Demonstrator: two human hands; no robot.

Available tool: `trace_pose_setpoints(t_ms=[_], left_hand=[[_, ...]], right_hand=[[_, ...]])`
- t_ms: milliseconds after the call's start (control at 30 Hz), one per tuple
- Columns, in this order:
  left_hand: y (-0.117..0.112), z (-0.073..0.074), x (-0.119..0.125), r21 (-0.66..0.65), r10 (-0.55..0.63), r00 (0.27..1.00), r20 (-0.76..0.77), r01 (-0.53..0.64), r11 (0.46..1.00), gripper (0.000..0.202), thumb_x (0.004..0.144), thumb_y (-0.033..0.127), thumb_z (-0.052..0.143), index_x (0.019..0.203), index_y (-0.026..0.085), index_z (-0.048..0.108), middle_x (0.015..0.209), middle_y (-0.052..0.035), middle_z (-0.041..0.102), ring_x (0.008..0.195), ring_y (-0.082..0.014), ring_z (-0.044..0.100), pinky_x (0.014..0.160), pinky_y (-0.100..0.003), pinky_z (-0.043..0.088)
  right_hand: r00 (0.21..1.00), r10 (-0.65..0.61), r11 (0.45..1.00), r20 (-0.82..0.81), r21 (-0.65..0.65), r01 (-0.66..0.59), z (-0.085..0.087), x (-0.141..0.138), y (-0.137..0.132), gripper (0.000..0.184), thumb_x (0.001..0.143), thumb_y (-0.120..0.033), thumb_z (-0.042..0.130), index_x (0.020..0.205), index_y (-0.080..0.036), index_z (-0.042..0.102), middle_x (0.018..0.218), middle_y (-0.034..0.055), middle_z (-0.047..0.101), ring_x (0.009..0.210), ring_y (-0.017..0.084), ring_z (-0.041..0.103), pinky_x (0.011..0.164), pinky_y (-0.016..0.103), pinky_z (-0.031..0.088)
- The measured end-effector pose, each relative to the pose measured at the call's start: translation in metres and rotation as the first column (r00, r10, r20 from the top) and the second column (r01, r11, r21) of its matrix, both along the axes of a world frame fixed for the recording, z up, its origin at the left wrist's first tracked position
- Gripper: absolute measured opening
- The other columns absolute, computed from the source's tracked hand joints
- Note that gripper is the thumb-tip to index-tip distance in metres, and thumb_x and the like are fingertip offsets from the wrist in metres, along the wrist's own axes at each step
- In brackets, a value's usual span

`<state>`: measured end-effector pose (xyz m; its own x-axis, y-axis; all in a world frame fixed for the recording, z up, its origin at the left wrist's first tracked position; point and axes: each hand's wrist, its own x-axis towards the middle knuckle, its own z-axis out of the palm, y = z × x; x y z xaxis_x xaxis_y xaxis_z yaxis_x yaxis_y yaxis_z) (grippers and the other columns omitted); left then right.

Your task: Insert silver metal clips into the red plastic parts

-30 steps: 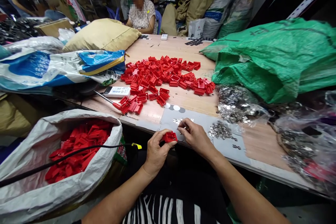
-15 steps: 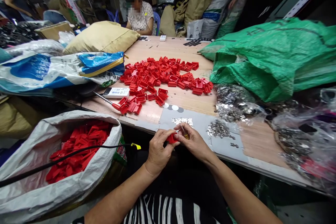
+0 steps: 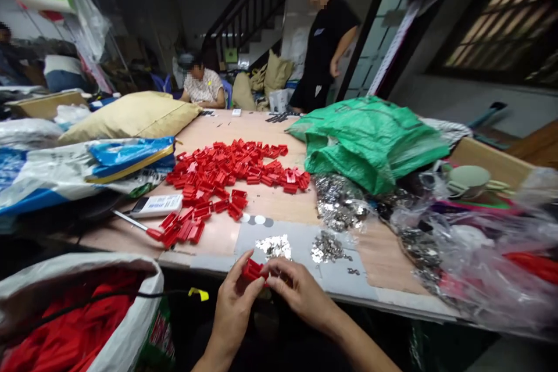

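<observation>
My left hand (image 3: 233,308) pinches a small red plastic piece (image 3: 253,271) at the table's near edge. My right hand (image 3: 296,290) meets it from the right, fingers closed on the same piece; whether a tool is still in it I cannot make out. Just beyond lie two little heaps of shiny metal clips (image 3: 274,246) on a grey card (image 3: 300,244). A broad pile of red plastic pieces (image 3: 226,171) covers the middle of the wooden table (image 3: 279,203).
A white sack of red pieces (image 3: 74,314) stands at my lower left, a black cable across it. Green bag (image 3: 366,139), clear bags of metal parts (image 3: 436,244), blue-white sack (image 3: 87,168) and tan sack (image 3: 131,116) ring the table. One person sits at the far end, another stands.
The view has tilted up, so the room and a standing person now show. My hands stay together on the red piece, now lower in view.
</observation>
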<state>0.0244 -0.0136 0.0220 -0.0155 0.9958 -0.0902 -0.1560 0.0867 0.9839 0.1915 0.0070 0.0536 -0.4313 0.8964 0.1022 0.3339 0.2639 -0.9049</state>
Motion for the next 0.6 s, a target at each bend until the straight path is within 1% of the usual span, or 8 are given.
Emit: trace_pose_setpoints(t_ms=[67,100,167,267,333,400,533,600], left_hand=[[0.003,-0.003,0.003,-0.013,0.015,0.994,0.112,-0.013,1.0,0.06,0.073,0.039,0.071,0.127,0.021,0.054,0.113,-0.0077,0.068,0.101,-0.0226,0.064,0.09,-0.031,0.051],[0.004,-0.005,0.005,-0.009,0.043,0.986,0.161,-0.042,0.999,0.061,0.071,0.04,0.072,0.126,0.02,0.054,0.107,-0.0075,0.07,0.096,-0.0221,0.066,0.086,-0.03,0.053],[0.009,-0.011,0.01,-0.015,0.088,0.971,0.22,-0.086,0.996,0.061,0.066,0.042,0.076,0.119,0.019,0.058,0.095,-0.007,0.072,0.084,-0.0211,0.068,0.075,-0.027,0.055],[0.017,-0.019,0.017,0.003,0.127,0.958,0.257,-0.132,0.991,0.056,0.06,0.044,0.079,0.107,0.018,0.064,0.092,-0.0079,0.073,0.081,-0.0207,0.068,0.07,-0.025,0.054],[0.02,-0.021,0.018,0.042,0.112,0.96,0.258,-0.127,0.991,0.054,0.06,0.044,0.079,0.105,0.017,0.066,0.093,-0.0092,0.073,0.082,-0.0209,0.067,0.071,-0.025,0.054],[0.021,-0.021,0.017,0.072,0.072,0.965,0.252,-0.093,0.993,0.054,0.062,0.044,0.078,0.107,0.017,0.066,0.095,-0.0105,0.073,0.085,-0.0216,0.067,0.073,-0.026,0.054],[0.021,-0.015,0.015,0.107,-0.015,0.962,0.273,-0.015,0.994,0.054,0.065,0.044,0.075,0.112,0.018,0.067,0.105,-0.012,0.071,0.096,-0.0246,0.065,0.086,-0.031,0.051],[0.022,-0.013,0.016,0.101,-0.035,0.957,0.29,0.005,0.995,0.056,0.065,0.044,0.076,0.113,0.017,0.066,0.105,-0.0121,0.07,0.096,-0.0245,0.064,0.088,-0.032,0.049]], right_hand=[[0.996,0.039,0.994,0.081,0.097,-0.046,0.003,0.001,-0.001,0.016,0.092,-0.019,0.052,0.098,-0.023,0.066,0.091,0.0022,0.063,0.086,0.017,0.056,0.078,0.026,0.041],[0.992,0.049,0.989,0.115,0.136,-0.065,0.002,0.001,-0.001,0.018,0.092,-0.019,0.052,0.1,-0.024,0.066,0.091,0.0027,0.063,0.085,0.017,0.056,0.076,0.026,0.042],[0.984,0.081,0.974,0.16,0.198,-0.112,-0.004,0.003,0.001,0.019,0.09,-0.019,0.053,0.102,-0.024,0.067,0.09,0.004,0.064,0.083,0.018,0.057,0.074,0.026,0.042],[0.976,0.094,0.949,0.195,0.28,-0.147,-0.016,0.006,0.007,0.021,0.089,-0.021,0.054,0.105,-0.02,0.067,0.089,0.0064,0.065,0.08,0.018,0.059,0.071,0.026,0.044],[0.976,0.081,0.938,0.2,0.316,-0.143,-0.022,0.007,0.009,0.021,0.089,-0.022,0.052,0.104,-0.018,0.066,0.088,0.0073,0.066,0.079,0.019,0.06,0.07,0.026,0.044],[0.98,0.068,0.931,0.186,0.342,-0.129,-0.025,0.008,0.009,0.02,0.09,-0.023,0.05,0.102,-0.019,0.066,0.087,0.0071,0.066,0.078,0.018,0.06,0.071,0.026,0.045],[0.992,0.043,0.93,0.119,0.359,-0.084,-0.024,0.007,0.006,0.019,0.094,-0.026,0.048,0.101,-0.022,0.064,0.089,0.0053,0.067,0.079,0.017,0.062,0.072,0.024,0.047],[0.995,0.04,0.93,0.09,0.361,-0.07,-0.022,0.007,0.005,0.018,0.095,-0.027,0.047,0.101,-0.023,0.064,0.089,0.0044,0.068,0.079,0.017,0.063,0.071,0.023,0.049]])
